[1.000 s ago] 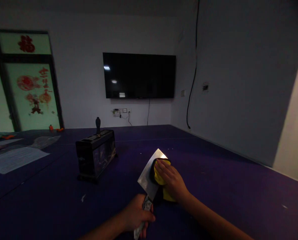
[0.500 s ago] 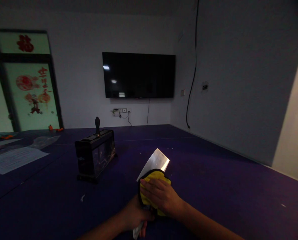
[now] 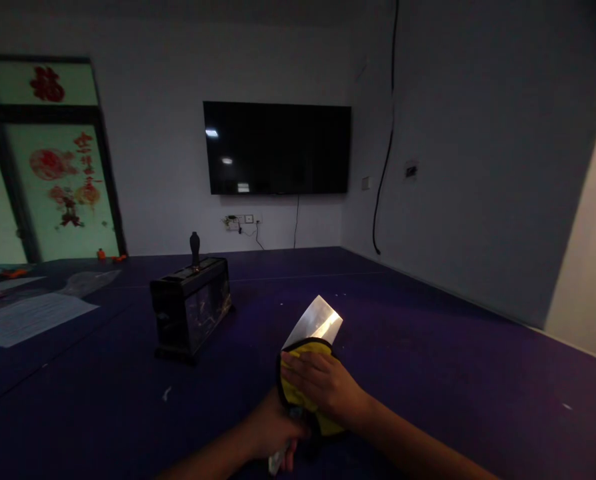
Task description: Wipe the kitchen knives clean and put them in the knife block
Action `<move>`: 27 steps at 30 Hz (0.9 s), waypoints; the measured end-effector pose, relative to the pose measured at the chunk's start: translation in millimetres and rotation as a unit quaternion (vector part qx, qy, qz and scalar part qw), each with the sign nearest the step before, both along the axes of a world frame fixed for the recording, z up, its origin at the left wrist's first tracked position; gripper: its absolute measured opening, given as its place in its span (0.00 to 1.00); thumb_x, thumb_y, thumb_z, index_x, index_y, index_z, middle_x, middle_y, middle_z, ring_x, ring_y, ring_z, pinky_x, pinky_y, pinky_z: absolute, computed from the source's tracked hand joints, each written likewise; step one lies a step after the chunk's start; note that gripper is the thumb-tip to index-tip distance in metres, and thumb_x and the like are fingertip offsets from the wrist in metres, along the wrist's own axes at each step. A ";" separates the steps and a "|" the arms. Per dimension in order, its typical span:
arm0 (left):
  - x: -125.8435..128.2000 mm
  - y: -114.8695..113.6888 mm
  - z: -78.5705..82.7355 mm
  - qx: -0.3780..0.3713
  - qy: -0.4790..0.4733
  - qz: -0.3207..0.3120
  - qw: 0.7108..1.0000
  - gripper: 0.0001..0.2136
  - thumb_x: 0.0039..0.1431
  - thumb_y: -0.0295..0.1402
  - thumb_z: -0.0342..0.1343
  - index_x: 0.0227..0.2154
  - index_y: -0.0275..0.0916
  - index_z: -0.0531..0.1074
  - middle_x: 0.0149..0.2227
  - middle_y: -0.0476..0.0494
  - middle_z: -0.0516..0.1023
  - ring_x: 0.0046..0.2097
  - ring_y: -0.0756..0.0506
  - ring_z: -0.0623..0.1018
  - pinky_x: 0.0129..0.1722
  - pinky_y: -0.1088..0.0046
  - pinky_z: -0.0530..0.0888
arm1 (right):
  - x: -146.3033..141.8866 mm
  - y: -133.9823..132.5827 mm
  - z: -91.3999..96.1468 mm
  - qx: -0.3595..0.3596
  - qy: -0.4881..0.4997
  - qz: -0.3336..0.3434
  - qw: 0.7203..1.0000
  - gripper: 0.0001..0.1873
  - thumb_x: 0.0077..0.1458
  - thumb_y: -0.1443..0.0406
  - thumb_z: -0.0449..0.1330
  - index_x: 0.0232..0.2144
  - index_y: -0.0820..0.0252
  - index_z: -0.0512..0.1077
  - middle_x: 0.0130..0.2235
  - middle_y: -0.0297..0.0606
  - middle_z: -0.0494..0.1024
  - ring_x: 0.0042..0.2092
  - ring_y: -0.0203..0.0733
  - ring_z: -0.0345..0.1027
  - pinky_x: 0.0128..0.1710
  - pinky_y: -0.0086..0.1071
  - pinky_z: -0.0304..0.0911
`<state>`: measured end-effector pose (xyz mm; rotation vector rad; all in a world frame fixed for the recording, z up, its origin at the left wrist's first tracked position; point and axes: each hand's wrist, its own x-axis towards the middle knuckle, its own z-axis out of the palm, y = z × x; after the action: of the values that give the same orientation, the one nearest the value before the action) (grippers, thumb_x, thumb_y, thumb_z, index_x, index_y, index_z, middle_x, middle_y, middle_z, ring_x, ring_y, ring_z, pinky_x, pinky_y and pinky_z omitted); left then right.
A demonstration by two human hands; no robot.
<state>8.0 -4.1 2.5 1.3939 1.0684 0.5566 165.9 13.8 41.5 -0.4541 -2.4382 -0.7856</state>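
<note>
From where I stand, the left hand [image 3: 269,425] is wrapped tight round the handle [image 3: 277,460] of the cleaver [image 3: 308,325], which tilts up over the purple top [image 3: 428,353]. The right hand [image 3: 334,388], fingers together, grips the cloth [image 3: 292,394] and presses it over the lower blade. A second ago the cloth lay nearer the tip; now it is down by the handle, leaving the far end bare and shining, so the wiping seems to have reached the near part. Beyond, to the left, stands the box [image 3: 191,317]; farther off hangs the TV [image 3: 278,150]
</note>
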 end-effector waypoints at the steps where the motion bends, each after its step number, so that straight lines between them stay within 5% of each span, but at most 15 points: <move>1: 0.4 0.1 -0.3 -0.005 0.001 0.003 1.000 0.08 0.38 0.23 0.50 0.27 0.34 0.62 0.09 0.56 0.63 0.12 0.51 0.65 0.15 0.77 0.65 | -0.1 0.3 -0.1 -0.002 0.001 -0.004 1.000 0.19 0.61 0.69 0.40 0.51 0.63 0.62 0.54 0.42 0.63 0.49 0.40 0.60 0.45 0.34 0.61; 14: 2.7 -1.3 -4.1 0.001 -0.033 0.047 0.998 0.04 0.36 0.26 0.52 0.20 0.36 0.64 0.08 0.54 0.63 0.12 0.50 0.65 0.12 0.77 0.61 | -7.2 -9.6 5.4 0.020 0.004 0.040 0.999 0.19 0.62 0.69 0.39 0.47 0.63 0.66 0.53 0.39 0.65 0.48 0.41 0.61 0.44 0.32 0.60; 27: 0.9 -8.4 8.8 0.012 0.005 0.014 1.000 0.03 0.39 0.25 0.50 0.21 0.37 0.64 0.09 0.56 0.62 0.13 0.52 0.63 0.16 0.76 0.63 | 1.1 -0.6 -1.1 0.002 -0.031 0.007 1.000 0.19 0.62 0.68 0.40 0.52 0.66 0.60 0.56 0.42 0.59 0.49 0.41 0.60 0.45 0.35 0.61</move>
<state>8.9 -12.5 11.3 1.4053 1.0941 0.5852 167.0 13.2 40.4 -0.4177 -2.4929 -0.8100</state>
